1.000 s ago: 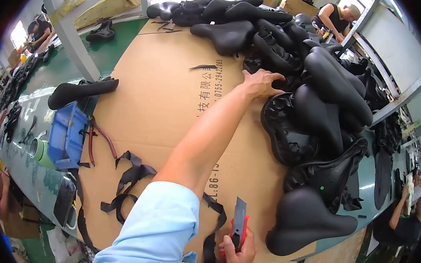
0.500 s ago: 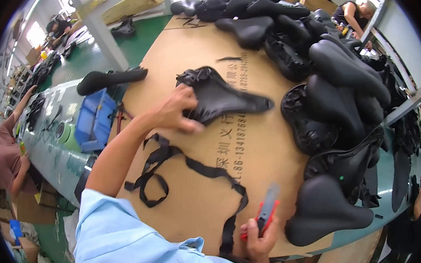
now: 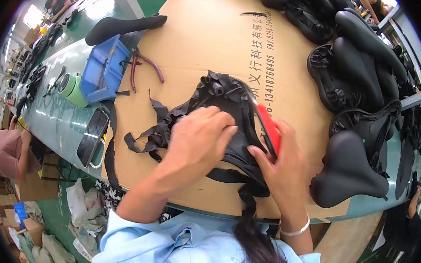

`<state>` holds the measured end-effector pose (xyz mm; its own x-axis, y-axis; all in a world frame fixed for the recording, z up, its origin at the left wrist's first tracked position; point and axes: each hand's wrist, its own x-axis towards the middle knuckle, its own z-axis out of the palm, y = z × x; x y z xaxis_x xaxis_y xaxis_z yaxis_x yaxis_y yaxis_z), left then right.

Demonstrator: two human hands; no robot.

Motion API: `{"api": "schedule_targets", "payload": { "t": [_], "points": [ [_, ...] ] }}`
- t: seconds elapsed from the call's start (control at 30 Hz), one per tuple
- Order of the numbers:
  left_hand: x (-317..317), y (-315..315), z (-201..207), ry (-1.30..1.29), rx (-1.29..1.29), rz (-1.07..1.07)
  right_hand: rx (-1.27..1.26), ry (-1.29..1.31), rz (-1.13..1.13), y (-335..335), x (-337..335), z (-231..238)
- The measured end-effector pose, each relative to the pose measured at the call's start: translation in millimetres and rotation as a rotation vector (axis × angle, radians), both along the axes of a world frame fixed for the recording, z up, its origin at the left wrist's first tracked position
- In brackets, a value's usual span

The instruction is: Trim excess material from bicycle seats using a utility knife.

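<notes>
A black bicycle saddle point(image 3: 241, 150) lies underside up on the brown cardboard near me, its cover edge gathered in ruffles. My left hand point(image 3: 195, 138) presses over its left side with the fingers curled on it; the fingertips are partly hidden. In my right hand point(image 3: 286, 171) is a red utility knife point(image 3: 269, 128), its blade end close against the saddle's right edge. Trimmed black strips point(image 3: 160, 112) lie beside and under the saddle, some curling out to the left and toward me.
Black saddles point(image 3: 349, 170) pile up along the right side, and a single saddle point(image 3: 122, 30) lies at the far left. Pliers point(image 3: 133, 72) rest beside a blue bin point(image 3: 89, 91). A green round container point(image 3: 72, 90) and a dark phone-like slab point(image 3: 93, 135) sit left. Other people work farther off.
The saddle has come nearer to me and turned, its narrow end now toward me. My right hand has brought the knife up to its edge. My view has shifted.
</notes>
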<state>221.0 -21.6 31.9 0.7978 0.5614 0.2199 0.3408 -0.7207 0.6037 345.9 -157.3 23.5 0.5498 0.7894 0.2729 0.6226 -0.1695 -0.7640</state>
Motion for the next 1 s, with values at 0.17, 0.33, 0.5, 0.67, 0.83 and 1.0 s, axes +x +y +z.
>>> {"api": "schedule_targets", "payload": {
  "t": [0.17,0.33,0.5,0.67,0.83,1.0],
  "points": [
    [18.7,-9.4,-19.5,-0.023,-0.160,0.170,-0.040,-0.230,0.085,27.7,-1.2,-15.2],
    [28.0,-10.1,-23.4,-0.093,-0.250,0.269,-0.125,-0.082,0.027,29.9,-0.4,-1.4],
    [39.7,-17.4,-16.9,-0.031,-0.523,0.281,-0.125,0.357,0.025,18.3,20.9,-2.0],
    [50.7,-25.0,-20.6,-0.070,-0.525,0.288,-0.043,0.635,-0.002,4.6,21.3,-7.6],
    [43.0,-23.6,-19.1,-0.230,-0.729,0.280,-0.145,0.492,-0.121,-10.6,19.6,11.1],
    [35.8,-23.0,-17.0,-0.267,-0.759,0.298,-0.066,-0.003,0.078,-40.5,28.0,2.8]
  ]
}}
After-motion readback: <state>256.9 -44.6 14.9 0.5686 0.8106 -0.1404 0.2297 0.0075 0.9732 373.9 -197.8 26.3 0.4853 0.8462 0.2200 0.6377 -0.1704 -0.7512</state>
